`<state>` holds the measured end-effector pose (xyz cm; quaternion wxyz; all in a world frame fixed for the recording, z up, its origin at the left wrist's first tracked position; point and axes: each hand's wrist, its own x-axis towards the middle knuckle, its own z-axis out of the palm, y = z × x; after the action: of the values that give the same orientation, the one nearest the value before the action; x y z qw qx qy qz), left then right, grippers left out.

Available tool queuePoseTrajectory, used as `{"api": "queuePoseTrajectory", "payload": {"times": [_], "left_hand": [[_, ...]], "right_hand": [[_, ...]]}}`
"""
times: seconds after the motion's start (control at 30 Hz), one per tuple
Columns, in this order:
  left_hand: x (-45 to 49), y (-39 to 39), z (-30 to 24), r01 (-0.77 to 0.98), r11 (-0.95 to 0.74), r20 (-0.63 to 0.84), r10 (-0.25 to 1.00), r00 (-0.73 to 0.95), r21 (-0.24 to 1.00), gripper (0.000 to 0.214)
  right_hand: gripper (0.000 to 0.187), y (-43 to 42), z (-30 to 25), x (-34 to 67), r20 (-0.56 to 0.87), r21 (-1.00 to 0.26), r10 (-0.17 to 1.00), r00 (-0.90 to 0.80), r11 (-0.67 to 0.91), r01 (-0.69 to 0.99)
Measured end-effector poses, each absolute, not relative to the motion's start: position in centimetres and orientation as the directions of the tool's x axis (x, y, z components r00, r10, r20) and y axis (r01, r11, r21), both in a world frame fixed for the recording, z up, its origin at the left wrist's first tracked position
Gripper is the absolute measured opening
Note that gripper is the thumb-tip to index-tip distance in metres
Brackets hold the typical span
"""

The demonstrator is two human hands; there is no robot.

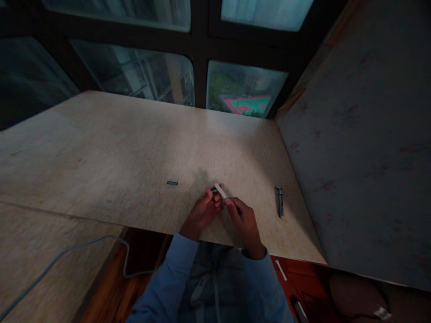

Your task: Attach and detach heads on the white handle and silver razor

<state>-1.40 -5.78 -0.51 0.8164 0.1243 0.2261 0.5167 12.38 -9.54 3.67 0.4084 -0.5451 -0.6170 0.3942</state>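
Observation:
Near the table's front edge, my left hand (205, 208) is closed on a small, dark green strip (214, 190), partly hidden by fingers. My right hand (243, 220) grips a pale flat stick (220, 190) between thumb and fingers. The stick's far end lies across the strip, at least as seen from above. To the left on the tabletop rests another small dark piece with a green middle (172, 183), touched by neither hand. A slim grey-black tool (280, 202) with a short crosspiece at its top lies off to the right; its kind is unclear.
The marbled table (141, 134) runs up to dark-framed windows (200, 58). A flowered panel (357, 148) bounds its right side. A grey cable (77, 246) curves over the lower left surface. Below the right front edge, a white strip (281, 270) lies on reddish wood.

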Motion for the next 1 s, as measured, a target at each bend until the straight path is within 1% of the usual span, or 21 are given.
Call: {"api": "queuePoseTrajectory", "payload": {"times": [0.07,0.13,0.23,0.33,0.4,0.5,0.57,0.6,0.67,0.77,0.83,1.0], "left_hand": [[-1.42,-5.76,-0.67,-0.785,0.434,-0.259,0.9,0.351,0.442,0.043],[-1.41,-5.73,-0.81,-0.783,0.437,-0.261,0.898,0.354,0.441,0.046],[-1.36,-5.73,-0.88,-0.79,0.438,-0.228,0.899,0.374,0.43,0.047],[-1.32,-5.79,-0.8,-0.793,0.432,-0.195,0.902,0.385,0.431,0.041],[-1.32,-5.82,-0.71,-0.787,0.435,-0.191,0.9,0.392,0.436,0.038],[-1.35,-5.83,-0.62,-0.781,0.445,-0.235,0.895,0.378,0.438,0.036],[-1.36,-5.82,-0.61,-0.777,0.447,-0.273,0.893,0.358,0.443,0.04],[-1.36,-5.82,-0.61,-0.776,0.447,-0.282,0.892,0.353,0.444,0.042],[-1.33,-5.81,-0.64,-0.778,0.449,-0.276,0.891,0.359,0.439,0.044],[-1.27,-5.81,-0.66,-0.786,0.449,-0.234,0.893,0.384,0.425,0.038],[-1.26,-5.82,-0.63,-0.788,0.447,-0.215,0.894,0.393,0.423,0.036],[-1.31,-5.77,-0.49,-0.78,0.459,-0.278,0.886,0.37,0.426,0.038]], "right_hand": [[0.035,-9.58,3.82,12.21,0.077,-0.937,0.987,-0.139,0.119,0.327],[0.034,-9.59,3.84,12.09,0.074,-0.937,0.987,-0.14,0.117,0.329],[0.035,-9.58,3.69,12.2,0.076,-0.925,0.996,-0.056,0.092,0.369],[0.037,-9.56,3.59,12.55,0.077,-0.903,0.997,0.033,0.055,0.427],[0.037,-9.56,3.68,12.72,0.082,-0.897,0.995,0.052,0.051,0.44],[0.036,-9.58,4.0,12.67,0.098,-0.911,0.994,-0.053,0.111,0.397],[0.035,-9.59,4.16,12.51,0.105,-0.924,0.985,-0.134,0.146,0.352],[0.035,-9.6,4.2,12.44,0.105,-0.928,0.983,-0.149,0.151,0.341],[0.036,-9.59,4.15,12.42,0.097,-0.925,0.989,-0.112,0.131,0.357],[0.037,-9.56,3.94,12.7,0.09,-0.903,0.996,-0.001,0.082,0.423],[0.037,-9.53,3.83,12.91,0.094,-0.898,0.995,0.025,0.074,0.435],[0.034,-9.53,3.81,12.75,0.09,-0.932,0.985,-0.144,0.134,0.335]]}}
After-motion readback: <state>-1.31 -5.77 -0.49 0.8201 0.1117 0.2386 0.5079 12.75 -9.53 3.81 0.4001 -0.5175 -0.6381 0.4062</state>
